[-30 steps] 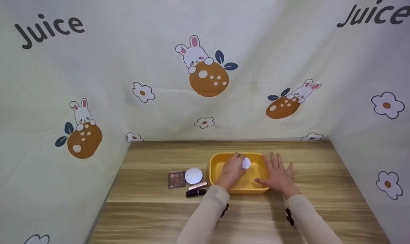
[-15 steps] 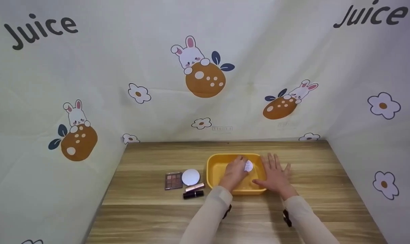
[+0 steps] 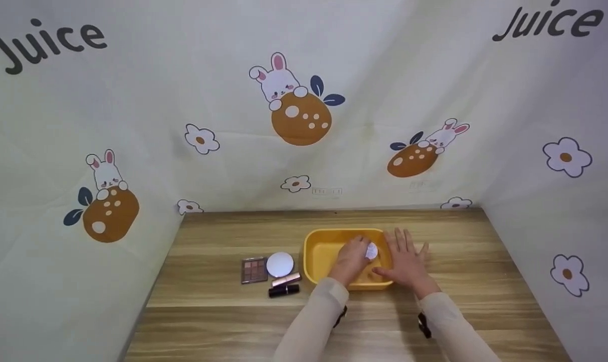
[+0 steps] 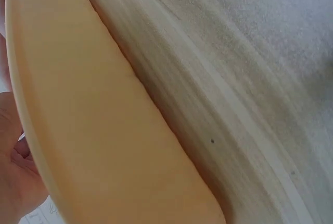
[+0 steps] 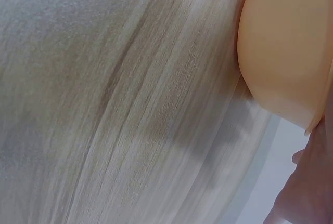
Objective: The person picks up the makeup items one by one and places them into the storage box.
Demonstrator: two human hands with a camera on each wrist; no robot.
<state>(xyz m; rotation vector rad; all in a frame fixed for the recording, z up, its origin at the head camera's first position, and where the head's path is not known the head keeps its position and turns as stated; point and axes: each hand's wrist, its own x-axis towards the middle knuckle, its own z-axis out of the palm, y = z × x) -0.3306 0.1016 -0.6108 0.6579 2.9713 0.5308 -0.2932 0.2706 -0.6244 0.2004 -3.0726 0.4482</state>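
My left hand [image 3: 353,259] reaches into the yellow plastic basin [image 3: 311,251] and grips a small white round thing [image 3: 372,251] with faint marks on its top. Its kind is unclear, since the fingers hide part of it. Fingers spread, my right hand [image 3: 407,264] rests against the basin's right end, the thumb over the front right corner. In the left wrist view the basin's outer wall [image 4: 99,104] fills much of the frame, with part of the left hand [image 4: 15,167] behind the rim. The right wrist view catches the right hand [image 5: 307,177] beside the basin's end [image 5: 286,42].
Left of the basin lie an eyeshadow palette [image 3: 254,270], a white round compact [image 3: 280,264], a rose-gold tube [image 3: 286,280] and a black lipstick tube [image 3: 284,290]. The wooden table [image 3: 218,327] meets a printed cloth backdrop [image 3: 233,171] behind and at both sides.
Inside the basin, my left hand has moved right and slightly nearer the person with the white round thing. The right hand stays at the basin's end. The head view has shifted slightly.
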